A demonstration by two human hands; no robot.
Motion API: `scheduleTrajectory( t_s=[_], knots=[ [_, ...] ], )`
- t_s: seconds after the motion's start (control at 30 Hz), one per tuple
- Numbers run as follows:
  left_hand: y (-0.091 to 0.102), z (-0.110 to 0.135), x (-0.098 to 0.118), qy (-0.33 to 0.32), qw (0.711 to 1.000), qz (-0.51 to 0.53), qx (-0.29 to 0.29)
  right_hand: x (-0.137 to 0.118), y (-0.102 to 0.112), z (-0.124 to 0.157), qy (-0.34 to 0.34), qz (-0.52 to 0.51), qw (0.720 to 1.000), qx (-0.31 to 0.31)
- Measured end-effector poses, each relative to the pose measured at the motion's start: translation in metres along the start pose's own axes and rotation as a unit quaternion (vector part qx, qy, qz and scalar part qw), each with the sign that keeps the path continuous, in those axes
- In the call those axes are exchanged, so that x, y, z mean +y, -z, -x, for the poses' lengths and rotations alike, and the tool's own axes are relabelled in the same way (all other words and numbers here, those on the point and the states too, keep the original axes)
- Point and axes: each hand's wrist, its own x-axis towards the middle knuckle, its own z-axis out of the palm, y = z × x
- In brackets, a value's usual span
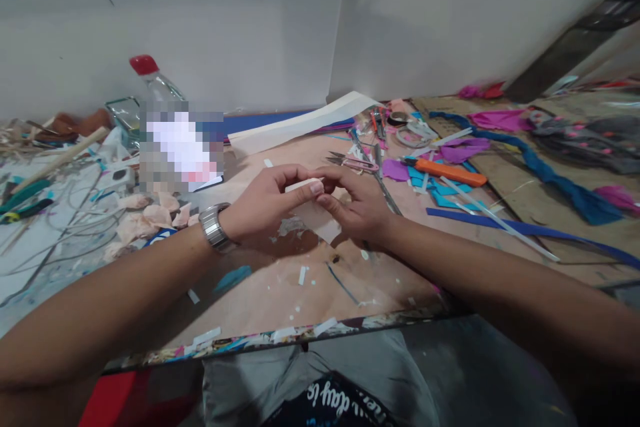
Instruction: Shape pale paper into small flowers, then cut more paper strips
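Craft workshop: snips (361,163), orange cutter (446,172)

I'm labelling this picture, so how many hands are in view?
2: the left hand, with a metal watch at its wrist, and the right hand beside it, both at the pale piece. No others show.

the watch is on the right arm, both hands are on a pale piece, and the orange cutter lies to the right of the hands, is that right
Not quite: the head view shows the watch on the left arm. Both hands are on a pale piece, and the orange cutter lies to their right.
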Motion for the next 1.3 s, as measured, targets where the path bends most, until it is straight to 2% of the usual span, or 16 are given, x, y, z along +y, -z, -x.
scheduleTrajectory(
  t_s=[0.27,0.5,0.67,0.83,1.03,1.2,1.3],
  knots=[
    [0.0005,-0.0021,-0.0046,-0.009,1.000,-0.006,0.022,-0.0035,0.0020,-0.0002,-0.035,0.019,0.999,0.015],
    [0.0031,-0.0030,-0.0098,-0.015,1.000,-0.009,0.023,-0.0048,0.0004,-0.0011,-0.039,0.031,0.998,0.047],
    [0.0037,-0.0039,-0.0094,-0.013,0.999,-0.035,0.013,-0.0025,0.0016,-0.0018,-0.039,0.056,0.998,0.015],
    [0.0018,-0.0037,-0.0065,-0.011,1.000,-0.006,-0.008,-0.0022,0.0030,-0.0024,-0.028,0.056,0.998,-0.005],
    [0.0020,-0.0015,-0.0038,0.007,0.998,-0.058,-0.018,-0.0040,0.0028,-0.0014,-0.051,0.035,0.998,0.002],
    [0.0036,-0.0031,-0.0063,-0.029,0.996,-0.063,-0.053,-0.0005,0.0024,-0.0028,-0.009,-0.003,0.999,-0.040],
    [0.0033,-0.0035,-0.0083,-0.028,0.996,-0.052,-0.067,-0.0005,0.0032,-0.0029,0.004,-0.005,0.999,-0.047]
  ],
)
